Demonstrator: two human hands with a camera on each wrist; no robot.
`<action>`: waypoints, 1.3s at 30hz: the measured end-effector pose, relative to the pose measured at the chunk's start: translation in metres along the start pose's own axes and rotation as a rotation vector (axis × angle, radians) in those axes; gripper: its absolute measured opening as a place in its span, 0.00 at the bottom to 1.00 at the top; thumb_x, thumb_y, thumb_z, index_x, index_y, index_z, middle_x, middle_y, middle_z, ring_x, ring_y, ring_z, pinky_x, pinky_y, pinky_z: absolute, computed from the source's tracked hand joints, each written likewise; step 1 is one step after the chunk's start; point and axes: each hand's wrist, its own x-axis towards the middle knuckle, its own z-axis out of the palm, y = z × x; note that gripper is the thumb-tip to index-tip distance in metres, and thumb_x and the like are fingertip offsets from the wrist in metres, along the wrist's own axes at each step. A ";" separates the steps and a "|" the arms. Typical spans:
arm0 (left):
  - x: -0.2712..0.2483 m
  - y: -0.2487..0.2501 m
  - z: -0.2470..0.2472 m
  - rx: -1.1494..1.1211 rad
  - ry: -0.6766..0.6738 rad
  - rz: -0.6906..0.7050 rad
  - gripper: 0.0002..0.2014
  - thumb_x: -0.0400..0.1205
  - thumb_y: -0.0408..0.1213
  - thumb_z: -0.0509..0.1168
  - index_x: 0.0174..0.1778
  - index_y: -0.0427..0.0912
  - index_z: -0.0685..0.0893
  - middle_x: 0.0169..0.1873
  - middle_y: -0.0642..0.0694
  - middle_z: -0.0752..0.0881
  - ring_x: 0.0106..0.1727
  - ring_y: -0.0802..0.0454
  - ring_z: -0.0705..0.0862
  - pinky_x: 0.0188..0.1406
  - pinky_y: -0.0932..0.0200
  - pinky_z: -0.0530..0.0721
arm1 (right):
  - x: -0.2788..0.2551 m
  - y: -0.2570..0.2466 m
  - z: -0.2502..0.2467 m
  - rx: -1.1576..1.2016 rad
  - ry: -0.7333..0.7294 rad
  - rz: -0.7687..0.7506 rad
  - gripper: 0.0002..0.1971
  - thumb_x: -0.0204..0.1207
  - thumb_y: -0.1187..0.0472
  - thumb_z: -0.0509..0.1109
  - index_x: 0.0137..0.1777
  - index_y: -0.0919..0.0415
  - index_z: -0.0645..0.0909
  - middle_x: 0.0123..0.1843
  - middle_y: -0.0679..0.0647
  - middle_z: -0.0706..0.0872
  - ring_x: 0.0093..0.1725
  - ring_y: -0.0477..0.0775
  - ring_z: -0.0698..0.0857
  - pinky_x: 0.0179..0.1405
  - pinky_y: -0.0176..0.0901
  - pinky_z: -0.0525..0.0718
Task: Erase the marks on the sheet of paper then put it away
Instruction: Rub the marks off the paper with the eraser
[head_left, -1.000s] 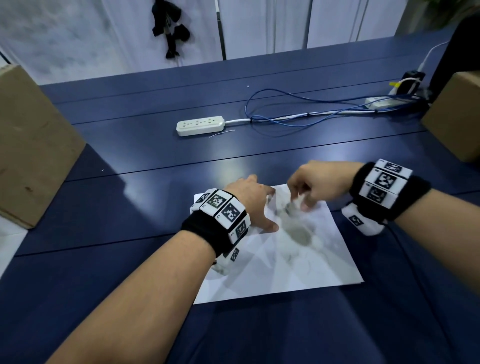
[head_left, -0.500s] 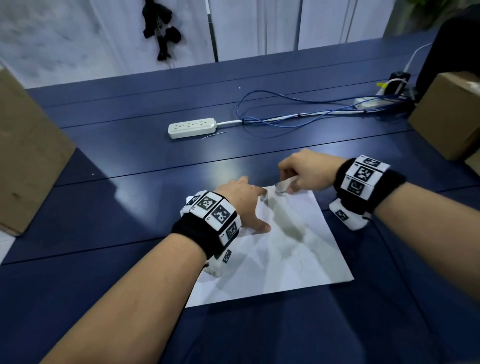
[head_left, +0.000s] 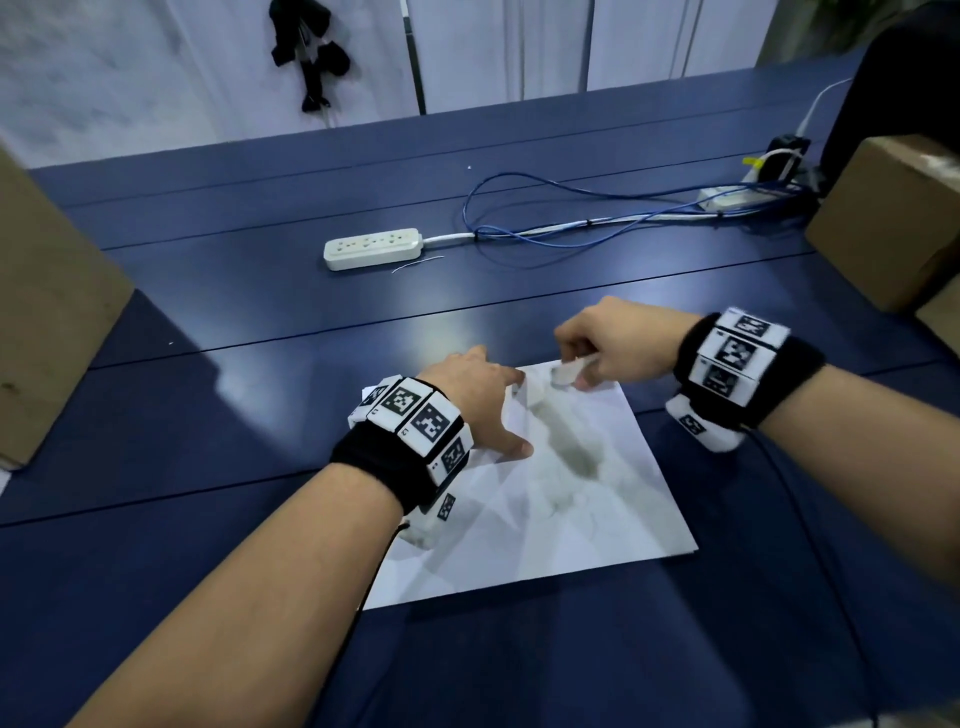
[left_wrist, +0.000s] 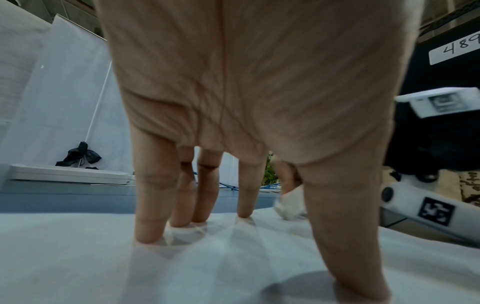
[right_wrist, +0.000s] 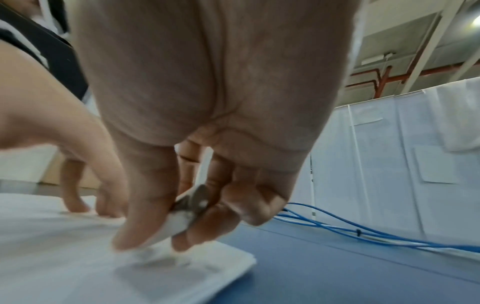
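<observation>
A white sheet of paper (head_left: 561, 509) lies on the dark blue table (head_left: 208, 415), with faint grey smudges down its middle. My left hand (head_left: 478, 400) presses it flat near the far left corner, fingers (left_wrist: 153, 205) straight and spread on the paper (left_wrist: 78, 257). My right hand (head_left: 613, 343) pinches a white eraser (head_left: 569, 370) between thumb and fingers and holds it on the far edge of the sheet. In the right wrist view the eraser (right_wrist: 174, 224) touches the paper (right_wrist: 64, 236) close to its corner.
A white power strip (head_left: 371, 248) and blue cables (head_left: 571, 223) lie further back on the table. Cardboard boxes stand at the left (head_left: 47, 312) and right (head_left: 893, 218) edges. A white partition wall closes the far side.
My right hand has moved the eraser from the middle of the sheet up to its far edge. The left hand has stayed pressed on the paper.
</observation>
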 end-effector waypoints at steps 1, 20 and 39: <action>0.000 0.000 0.000 -0.003 -0.003 0.000 0.46 0.68 0.70 0.71 0.81 0.61 0.65 0.62 0.45 0.73 0.65 0.43 0.77 0.58 0.47 0.82 | -0.007 -0.002 0.002 0.026 -0.088 -0.031 0.10 0.65 0.58 0.80 0.40 0.48 0.81 0.31 0.42 0.82 0.34 0.42 0.80 0.35 0.41 0.76; -0.002 0.002 -0.003 0.009 -0.004 0.009 0.44 0.68 0.69 0.71 0.80 0.60 0.67 0.62 0.45 0.73 0.64 0.42 0.77 0.55 0.48 0.80 | -0.001 -0.001 0.002 0.006 -0.106 0.001 0.10 0.64 0.56 0.81 0.43 0.48 0.84 0.34 0.44 0.84 0.37 0.45 0.82 0.40 0.43 0.80; -0.002 0.001 0.000 -0.009 -0.002 -0.002 0.45 0.68 0.69 0.72 0.81 0.61 0.66 0.62 0.46 0.73 0.64 0.43 0.77 0.56 0.48 0.81 | -0.013 0.002 0.003 0.058 -0.130 -0.001 0.13 0.65 0.61 0.80 0.35 0.47 0.78 0.31 0.43 0.83 0.33 0.41 0.80 0.30 0.30 0.74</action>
